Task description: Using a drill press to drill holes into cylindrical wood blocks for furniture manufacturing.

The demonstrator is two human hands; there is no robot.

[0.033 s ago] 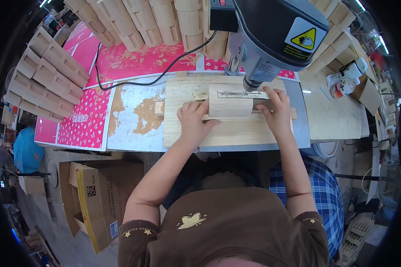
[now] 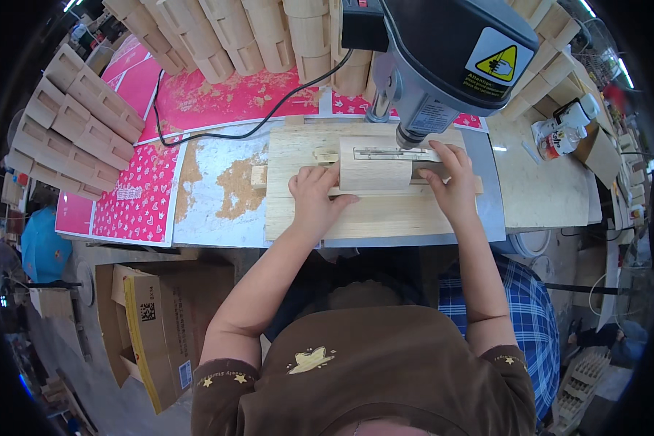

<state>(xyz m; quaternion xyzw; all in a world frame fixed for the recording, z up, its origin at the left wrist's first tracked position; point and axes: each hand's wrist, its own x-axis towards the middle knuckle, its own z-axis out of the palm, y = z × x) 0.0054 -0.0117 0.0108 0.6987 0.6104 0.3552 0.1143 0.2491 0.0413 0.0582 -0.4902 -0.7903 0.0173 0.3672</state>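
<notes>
Both hands (image 2: 316, 196) unmoved on wooden block (image 2: 374, 171)

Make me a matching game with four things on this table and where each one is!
Things:
1. wooden block
2. black cable
3. white bottle
4. sawdust patch

Places:
A. far right of the bench
B. between both hands, under the drill head
C. on the pale sheet left of the wooden board
D. lying across the pink sheets

Pairs: 1-B, 2-D, 3-A, 4-C
</notes>
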